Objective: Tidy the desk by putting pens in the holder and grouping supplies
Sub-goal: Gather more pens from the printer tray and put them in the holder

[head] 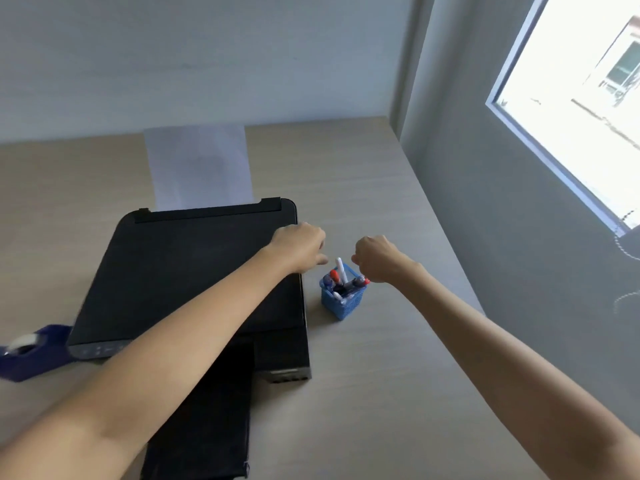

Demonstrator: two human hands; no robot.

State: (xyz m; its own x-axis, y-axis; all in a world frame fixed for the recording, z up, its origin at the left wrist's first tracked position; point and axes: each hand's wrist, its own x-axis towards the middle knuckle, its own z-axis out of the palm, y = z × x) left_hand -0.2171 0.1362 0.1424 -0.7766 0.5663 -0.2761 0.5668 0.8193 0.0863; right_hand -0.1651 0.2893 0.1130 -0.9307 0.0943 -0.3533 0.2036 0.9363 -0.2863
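Note:
A small blue mesh pen holder [341,304] stands on the desk just right of the printer. Several pens [341,271] stick out of it, among them a white one and red-capped ones. My left hand [299,247] hovers over the printer's right edge, up and left of the holder, with fingers curled, thumb pointing right and nothing visible in it. My right hand [375,258] is curled into a loose fist at the holder's far right rim. Its fingers are hidden behind the back of the hand, so I cannot see whether it grips a pen.
A black printer [187,271] fills the middle of the wooden desk [363,188], with white paper [199,164] in its rear tray. A dark blue tape dispenser [33,351] sits at the left edge. A grey wall with a window [571,98] borders the desk on the right.

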